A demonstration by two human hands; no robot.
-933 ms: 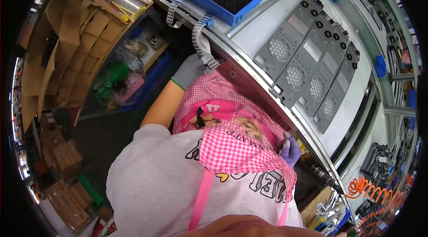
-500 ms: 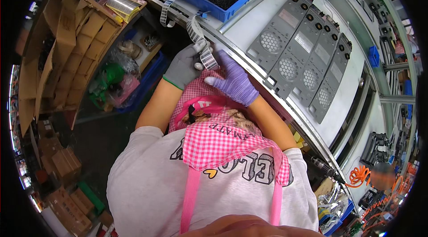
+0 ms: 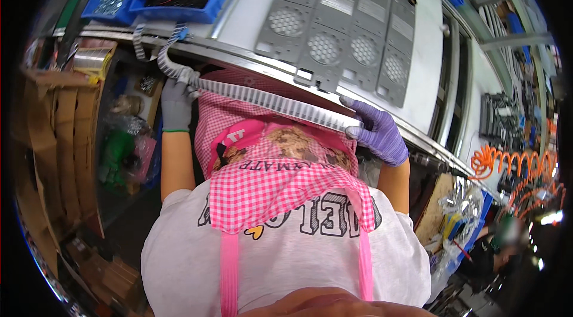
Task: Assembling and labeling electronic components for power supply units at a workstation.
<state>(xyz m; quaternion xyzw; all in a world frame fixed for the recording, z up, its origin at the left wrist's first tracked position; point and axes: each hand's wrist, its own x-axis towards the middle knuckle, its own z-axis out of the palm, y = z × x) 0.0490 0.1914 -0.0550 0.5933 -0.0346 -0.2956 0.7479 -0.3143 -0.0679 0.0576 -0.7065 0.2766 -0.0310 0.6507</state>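
A long pale strip of what look like small labels [image 3: 280,102], with dark bars across it, is stretched in front of my apron. My left hand [image 3: 177,106], in a grey glove, is closed on its left part, where the strip bunches and twists. From there the strip loops up to the bench edge, beside the blue bins. My right hand [image 3: 380,134], in a purple glove, pinches the strip's right end between thumb and fingers. Several grey metal panels [image 3: 324,48] with honeycomb vents lie side by side on the bench, beyond my right hand.
A blue bin [image 3: 207,11] of small black parts and a blue bin [image 3: 95,8] of metal hardware stand at the back left. Cardboard dividers [image 3: 54,138] and bagged items [image 3: 119,150] are at left. Orange coiled hoses [image 3: 486,163] hang at right, near another person [image 3: 501,245].
My right hand has moved right, away from the left one, drawing the strip out straight between them. My left hand has shifted left. The view has turned, so the bench sits differently.
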